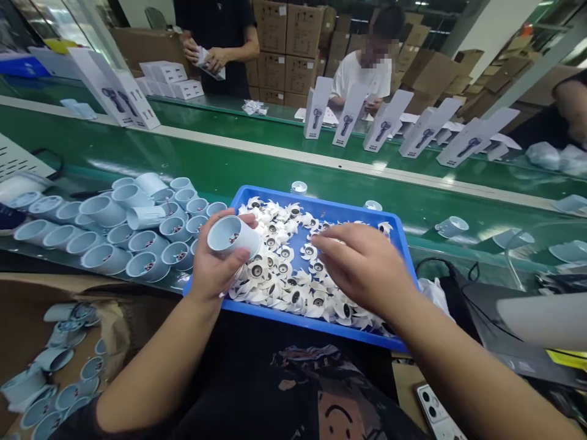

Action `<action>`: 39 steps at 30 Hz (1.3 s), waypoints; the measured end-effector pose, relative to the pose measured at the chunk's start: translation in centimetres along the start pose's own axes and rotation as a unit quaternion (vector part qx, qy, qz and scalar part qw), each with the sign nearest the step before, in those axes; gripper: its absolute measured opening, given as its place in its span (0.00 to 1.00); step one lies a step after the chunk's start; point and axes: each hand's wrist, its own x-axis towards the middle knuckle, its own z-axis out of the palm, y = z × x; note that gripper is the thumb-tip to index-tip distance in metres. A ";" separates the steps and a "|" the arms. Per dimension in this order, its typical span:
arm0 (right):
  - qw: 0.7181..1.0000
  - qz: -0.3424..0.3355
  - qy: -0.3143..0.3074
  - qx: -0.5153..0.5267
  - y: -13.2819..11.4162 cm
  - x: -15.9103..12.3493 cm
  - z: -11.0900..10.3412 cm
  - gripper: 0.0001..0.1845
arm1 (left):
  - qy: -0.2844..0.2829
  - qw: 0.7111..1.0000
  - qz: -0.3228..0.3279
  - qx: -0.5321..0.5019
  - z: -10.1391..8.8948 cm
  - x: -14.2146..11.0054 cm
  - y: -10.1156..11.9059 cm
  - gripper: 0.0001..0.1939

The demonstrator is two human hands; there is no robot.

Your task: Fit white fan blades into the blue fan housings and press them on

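Note:
My left hand (219,260) is wrapped round a light blue cylindrical housing (235,237), its wide mouth tilted toward me. Small dark and reddish parts, perhaps wire ends, show inside it. Over the blue tray (316,333), my right hand (362,263) is bent with its fingers drawn together just above the fan blades; whatever sits between the fingertips is hidden. White fan impellers (296,297) with dark round hubs fill much of the tray in a loose heap.
Many similar housings (106,258) stand crowded at left; more lie in a cardboard box (110,330) below. Several housings (452,227) sit on the green conveyor (206,156). Printed white cartons (385,125) line the far side, where co-workers handle boxes. A phone (438,412) lies lower right.

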 end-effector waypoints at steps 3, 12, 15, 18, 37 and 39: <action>0.982 -0.087 -0.146 -0.082 0.4 4.7 3.9 0.07 | 0.014 1.000 -0.002 -0.015 -0.5 -0.3 -0.3 0.33; 0.926 -0.141 -0.268 -0.226 -0.3 8.8 7.6 0.09 | 0.000 1.000 -0.012 0.004 -1.5 -0.6 -0.7 0.34; 0.931 -0.125 -0.275 -0.204 -0.3 8.8 7.7 0.09 | 0.014 1.000 -0.021 -0.006 -1.4 -0.7 -0.9 0.36; 0.950 -0.093 -0.266 -0.134 0.2 9.0 8.1 0.07 | 0.011 1.000 -0.020 -0.021 -1.4 -0.9 -1.0 0.39; 0.938 0.009 0.006 0.345 -6.4 0.7 -0.8 0.13 | -0.200 0.900 0.161 0.353 -0.2 -2.7 2.1 0.23; 0.958 -0.012 0.011 0.288 -7.0 1.1 -1.2 0.12 | -0.209 0.887 0.196 0.362 0.0 -3.0 2.4 0.18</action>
